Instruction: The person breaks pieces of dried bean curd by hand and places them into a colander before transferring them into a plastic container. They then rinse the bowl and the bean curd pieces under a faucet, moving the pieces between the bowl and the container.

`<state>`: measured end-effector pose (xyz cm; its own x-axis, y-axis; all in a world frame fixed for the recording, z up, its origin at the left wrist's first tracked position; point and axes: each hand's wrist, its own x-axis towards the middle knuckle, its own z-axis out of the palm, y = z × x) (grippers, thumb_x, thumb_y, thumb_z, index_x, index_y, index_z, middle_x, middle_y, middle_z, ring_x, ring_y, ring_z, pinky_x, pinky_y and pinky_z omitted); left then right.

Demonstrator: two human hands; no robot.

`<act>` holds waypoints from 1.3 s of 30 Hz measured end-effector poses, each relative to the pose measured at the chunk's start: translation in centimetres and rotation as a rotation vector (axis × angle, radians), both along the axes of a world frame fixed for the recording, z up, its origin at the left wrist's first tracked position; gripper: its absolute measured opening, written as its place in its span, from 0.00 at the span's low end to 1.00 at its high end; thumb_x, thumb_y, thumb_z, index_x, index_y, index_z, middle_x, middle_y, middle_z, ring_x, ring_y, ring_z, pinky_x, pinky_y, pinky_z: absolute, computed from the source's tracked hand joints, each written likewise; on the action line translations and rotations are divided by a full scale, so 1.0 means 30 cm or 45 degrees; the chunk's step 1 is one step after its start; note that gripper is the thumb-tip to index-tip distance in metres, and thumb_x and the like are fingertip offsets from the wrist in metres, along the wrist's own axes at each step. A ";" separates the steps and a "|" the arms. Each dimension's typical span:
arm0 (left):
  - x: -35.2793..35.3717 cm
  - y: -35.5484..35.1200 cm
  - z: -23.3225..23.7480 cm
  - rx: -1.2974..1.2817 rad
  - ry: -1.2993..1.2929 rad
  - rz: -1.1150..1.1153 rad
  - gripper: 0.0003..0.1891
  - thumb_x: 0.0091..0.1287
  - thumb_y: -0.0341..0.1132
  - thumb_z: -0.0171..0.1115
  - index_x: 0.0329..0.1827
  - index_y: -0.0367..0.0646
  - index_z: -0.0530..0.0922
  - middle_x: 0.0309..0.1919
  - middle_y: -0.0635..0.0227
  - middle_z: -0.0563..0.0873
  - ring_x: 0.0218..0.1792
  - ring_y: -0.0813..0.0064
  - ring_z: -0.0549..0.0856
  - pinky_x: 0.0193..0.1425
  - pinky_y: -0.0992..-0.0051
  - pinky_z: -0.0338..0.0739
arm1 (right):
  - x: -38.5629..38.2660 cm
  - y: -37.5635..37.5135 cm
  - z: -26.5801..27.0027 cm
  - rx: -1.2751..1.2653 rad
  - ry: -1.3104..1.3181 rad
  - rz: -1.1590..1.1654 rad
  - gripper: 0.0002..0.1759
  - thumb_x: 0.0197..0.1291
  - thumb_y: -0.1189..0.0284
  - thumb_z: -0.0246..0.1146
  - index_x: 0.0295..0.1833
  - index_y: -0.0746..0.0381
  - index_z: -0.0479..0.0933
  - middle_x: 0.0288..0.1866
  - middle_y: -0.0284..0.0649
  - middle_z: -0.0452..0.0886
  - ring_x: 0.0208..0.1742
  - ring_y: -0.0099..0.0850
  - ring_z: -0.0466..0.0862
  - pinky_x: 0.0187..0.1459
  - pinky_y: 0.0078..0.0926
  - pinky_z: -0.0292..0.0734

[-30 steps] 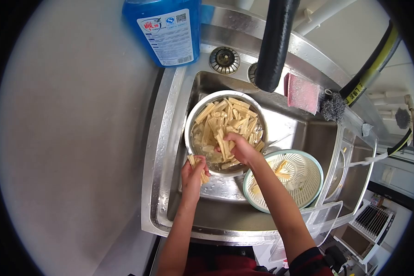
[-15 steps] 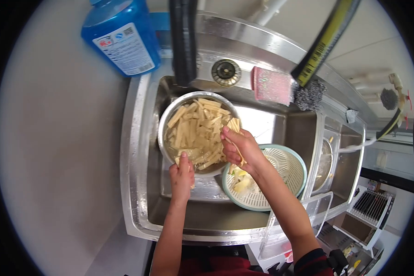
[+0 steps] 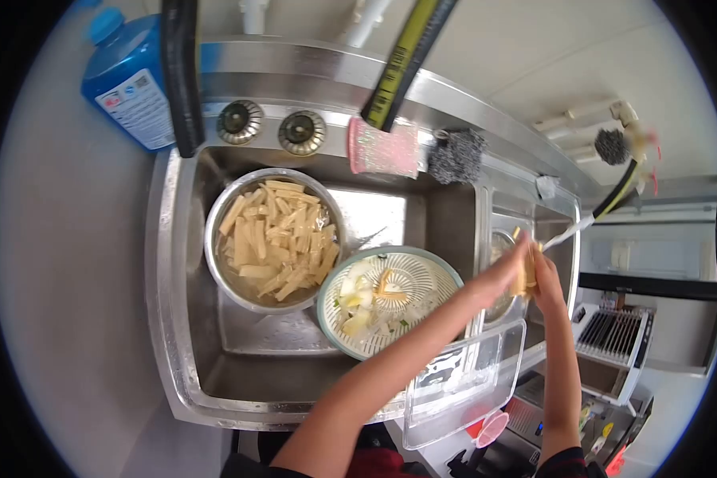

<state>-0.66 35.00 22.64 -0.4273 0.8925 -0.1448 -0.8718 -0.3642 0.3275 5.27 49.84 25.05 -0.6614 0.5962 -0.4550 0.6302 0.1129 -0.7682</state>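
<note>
- The left hand [image 3: 503,276] and the right hand [image 3: 548,280] were pressed together palm to palm, both clenched on a small bundle of pale strips [image 3: 524,272] held between them.
- The bundle stood with its long axis running away from the person. One end poked out past the fingertips, and the rest was hidden inside the hands.
- Both hands hung over the narrow side basin [image 3: 495,239] at the right end of the sink [image 3: 167,319], touching neither the basin nor anything else that showed.
- The strainer [image 3: 327,319], with a few strips and pale pieces in it, lay just to the left of the hands, and the left forearm crossed above its right rim.
- The metal bowl [image 3: 215,267], full of the same strips, sat further left in the main basin, touching the strainer and well apart from the hands.
- The left hand was the nearer of the two to both strainer and bowl; the right hand was on the far side of the bundle.
- A clear plastic tray [image 3: 462,382] lay on the sink's near edge below the hands.
</note>
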 end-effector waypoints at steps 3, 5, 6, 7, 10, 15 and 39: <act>-0.038 -0.088 0.034 -0.500 0.683 -0.065 0.34 0.63 0.60 0.34 0.52 0.33 0.63 0.38 0.56 0.73 0.44 0.73 0.72 0.48 0.76 0.67 | 0.070 0.129 -0.024 0.021 -0.312 -0.015 0.26 0.59 0.52 0.46 0.48 0.64 0.69 0.35 0.37 0.76 0.30 0.26 0.77 0.26 0.21 0.74; -0.014 -0.161 -0.057 -0.405 0.718 0.125 0.29 0.64 0.54 0.38 0.51 0.35 0.68 0.30 0.62 0.74 0.30 0.75 0.71 0.36 0.77 0.66 | 0.060 0.091 -0.019 0.200 -0.459 -0.095 0.26 0.59 0.51 0.46 0.45 0.63 0.71 0.33 0.40 0.77 0.28 0.27 0.77 0.25 0.20 0.73; -0.012 -0.278 -0.071 -0.424 0.624 0.212 0.24 0.64 0.49 0.42 0.51 0.36 0.69 0.33 0.62 0.75 0.35 0.75 0.74 0.40 0.77 0.68 | 0.081 0.190 -0.094 0.603 -0.428 0.282 0.23 0.59 0.54 0.48 0.43 0.64 0.72 0.33 0.41 0.77 0.29 0.28 0.78 0.28 0.21 0.72; 0.009 -0.368 -0.132 -0.522 0.687 0.531 0.19 0.64 0.43 0.46 0.50 0.37 0.70 0.37 0.64 0.76 0.41 0.75 0.75 0.47 0.78 0.68 | 0.105 0.284 -0.165 1.005 -0.379 0.655 0.20 0.58 0.58 0.50 0.41 0.66 0.73 0.33 0.42 0.78 0.30 0.30 0.78 0.32 0.22 0.72; 0.025 -0.697 -0.326 -1.202 0.440 0.730 0.11 0.61 0.36 0.52 0.43 0.39 0.73 0.37 0.66 0.79 0.40 0.78 0.77 0.45 0.81 0.70 | -0.036 -0.015 -0.125 1.304 0.187 0.718 0.14 0.57 0.68 0.53 0.37 0.70 0.73 0.33 0.47 0.77 0.33 0.35 0.79 0.37 0.26 0.73; 0.086 -1.095 -0.544 -1.631 0.383 1.018 0.09 0.59 0.29 0.53 0.41 0.36 0.73 0.38 0.62 0.79 0.40 0.75 0.78 0.44 0.78 0.71 | -0.262 -0.625 -0.104 0.152 0.111 0.792 0.10 0.55 0.71 0.54 0.34 0.68 0.73 0.23 0.43 0.75 0.28 0.23 0.75 0.32 0.23 0.71; 0.025 -1.228 -0.534 -1.013 -0.296 1.114 0.07 0.50 0.26 0.51 0.33 0.42 0.68 0.33 0.65 0.76 0.36 0.75 0.78 0.40 0.78 0.73 | -0.341 -1.238 -0.613 1.062 -0.189 1.541 0.20 0.49 0.60 0.54 0.45 0.62 0.72 0.40 0.46 0.77 0.41 0.39 0.78 0.43 0.37 0.71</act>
<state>0.10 -1.86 6.61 -0.7339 -0.0604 -0.6766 -0.4985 -0.6287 0.5969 -4.95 12.70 6.64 -0.9152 -0.1550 -0.3721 -0.1027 0.9823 -0.1565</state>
